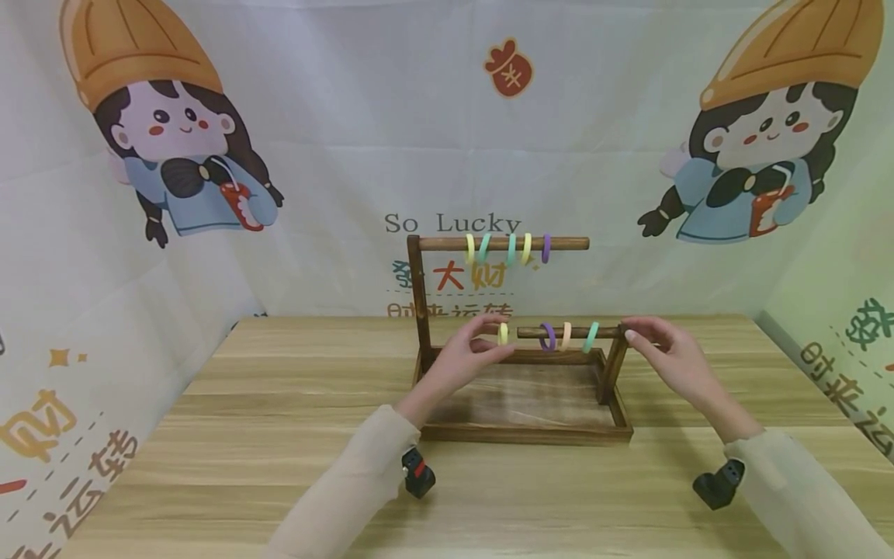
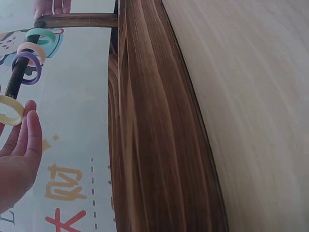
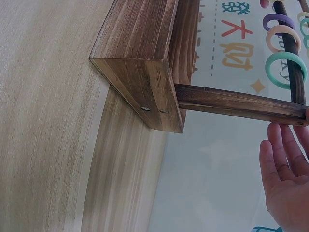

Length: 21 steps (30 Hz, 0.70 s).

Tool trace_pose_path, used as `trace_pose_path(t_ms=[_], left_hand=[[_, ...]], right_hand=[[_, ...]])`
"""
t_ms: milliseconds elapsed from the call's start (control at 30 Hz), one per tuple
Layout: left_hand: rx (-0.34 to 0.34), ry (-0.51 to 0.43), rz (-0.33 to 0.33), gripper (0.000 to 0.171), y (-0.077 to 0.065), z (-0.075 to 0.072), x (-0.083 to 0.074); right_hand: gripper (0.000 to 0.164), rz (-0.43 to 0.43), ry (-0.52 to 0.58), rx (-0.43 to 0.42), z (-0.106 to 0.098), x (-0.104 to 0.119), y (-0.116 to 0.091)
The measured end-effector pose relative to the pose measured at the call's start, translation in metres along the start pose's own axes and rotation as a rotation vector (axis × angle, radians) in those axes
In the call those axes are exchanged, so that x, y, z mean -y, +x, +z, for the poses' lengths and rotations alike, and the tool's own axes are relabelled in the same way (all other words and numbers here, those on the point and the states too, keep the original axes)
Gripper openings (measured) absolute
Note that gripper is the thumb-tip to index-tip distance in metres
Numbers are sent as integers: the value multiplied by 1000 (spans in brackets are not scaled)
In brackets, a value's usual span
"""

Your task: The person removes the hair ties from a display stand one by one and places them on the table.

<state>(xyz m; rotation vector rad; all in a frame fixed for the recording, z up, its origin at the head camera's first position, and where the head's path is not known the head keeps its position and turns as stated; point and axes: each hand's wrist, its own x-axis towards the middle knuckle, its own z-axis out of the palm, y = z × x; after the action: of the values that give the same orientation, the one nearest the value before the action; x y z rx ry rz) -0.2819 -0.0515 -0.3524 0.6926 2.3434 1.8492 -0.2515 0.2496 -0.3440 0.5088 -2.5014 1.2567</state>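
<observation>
My left hand [image 1: 469, 355] pinches a pale yellow ring [image 1: 503, 335] between thumb and fingers, just off the free left end of the lower bar [image 1: 528, 333] of a dark wooden rack [image 1: 524, 435]. On that bar hang a purple ring [image 1: 552, 337], a peach ring [image 1: 566, 336] and a mint green ring [image 1: 590, 337]. At the bar's other end, my right hand [image 1: 669, 359] holds the top of the short post [image 1: 613, 369] between thumb and fingertips. In the left wrist view, the yellow ring [image 2: 20, 110] stands close to the bar's tip.
The taller upper bar [image 1: 576, 244] carries several rings in yellow, mint and purple. Below both bars is the rack's shallow tray [image 1: 531, 392], standing on a wood-grain table [image 1: 279, 435]. A printed cloth [image 1: 335, 178] hangs behind and at the sides.
</observation>
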Motion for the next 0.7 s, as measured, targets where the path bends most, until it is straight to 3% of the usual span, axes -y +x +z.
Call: trace_pose_path(t_ms=[167, 433, 700], left_hand=[[8, 40, 27, 43, -7, -6, -2], [-4, 97, 58, 39, -29, -14, -28], [-21, 137, 127, 34, -39, -22, -29]], right_hand=[[35, -7, -2, -3, 0, -1, 0], [34, -10, -3, -6, 0, -3, 0], [34, -18, -3, -6, 0, -3, 1]])
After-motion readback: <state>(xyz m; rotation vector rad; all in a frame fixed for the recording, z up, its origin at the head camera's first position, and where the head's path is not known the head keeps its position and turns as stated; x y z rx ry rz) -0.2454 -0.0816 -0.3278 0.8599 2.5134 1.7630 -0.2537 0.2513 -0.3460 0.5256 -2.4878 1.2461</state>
